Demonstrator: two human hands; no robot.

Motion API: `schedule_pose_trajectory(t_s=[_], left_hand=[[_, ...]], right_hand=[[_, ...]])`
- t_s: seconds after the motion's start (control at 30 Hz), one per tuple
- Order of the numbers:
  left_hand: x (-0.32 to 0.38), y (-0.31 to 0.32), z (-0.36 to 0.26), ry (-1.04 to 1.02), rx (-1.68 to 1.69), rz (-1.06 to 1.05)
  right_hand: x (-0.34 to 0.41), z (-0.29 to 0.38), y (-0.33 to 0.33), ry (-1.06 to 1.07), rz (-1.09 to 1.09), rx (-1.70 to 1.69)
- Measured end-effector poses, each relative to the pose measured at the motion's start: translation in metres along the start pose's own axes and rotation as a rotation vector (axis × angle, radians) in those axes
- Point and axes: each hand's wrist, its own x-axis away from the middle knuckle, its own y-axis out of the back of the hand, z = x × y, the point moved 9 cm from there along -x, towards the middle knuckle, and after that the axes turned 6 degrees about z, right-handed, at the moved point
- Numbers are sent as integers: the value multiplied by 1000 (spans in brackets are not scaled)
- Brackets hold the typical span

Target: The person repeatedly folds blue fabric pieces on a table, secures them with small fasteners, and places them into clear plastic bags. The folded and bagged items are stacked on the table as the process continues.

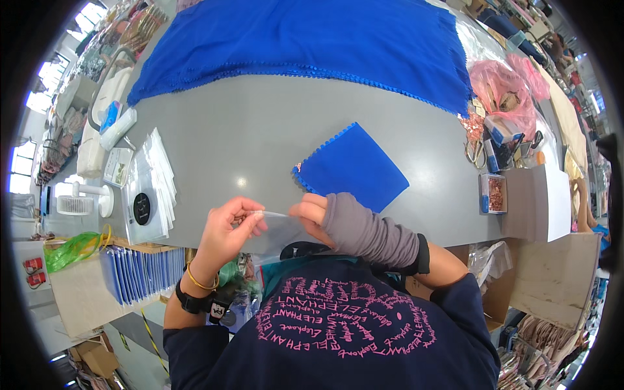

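A clear plastic bag (280,231) is stretched between my two hands at the near edge of the grey table (219,136). My left hand (236,224) pinches one upper corner of it between thumb and fingers. On its other side my right hand (312,217), in a grey fabric sleeve, has its fingers on the bag's edge; their exact hold is partly hidden. Just beyond my right hand lies a folded blue cloth (358,168) with a scalloped trim and a small coppery piece at its left corner. A large blue cloth (302,39) with similar trim covers the table's far side.
Fanned clear bags (148,190) lie at left, beside a white fan (85,202). Packed blue pieces stand in a row in a box (141,273) at lower left. At right are scissors (475,153), a small box of coppery pieces (495,192), a pink plastic bag (504,95) and a cardboard box (524,207).
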Motion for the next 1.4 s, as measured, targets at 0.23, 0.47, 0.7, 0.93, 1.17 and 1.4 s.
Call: schedule_pose_trajectory(t_s=[0.23, 0.47, 0.7, 0.93, 1.17, 1.4], left_hand=[[-9, -9, 35, 127, 196, 87], [3, -2, 42, 193, 65, 94], [22, -22, -39, -363, -674, 158], [6, 55, -84, -326, -1083, -193], [-85, -28, -40, -535, -1018, -94], [-122, -62, 13, -410, -821, 39]], right_hand=[[-2, 0, -3, 21, 117, 53], [24, -16, 16, -82, 304, 12], [27, 1, 7, 60, 404, -76], [24, -33, 59, -139, -21, 281], [32, -115, 14, -648, 138, 608], [26, -121, -9, -687, 171, 663]])
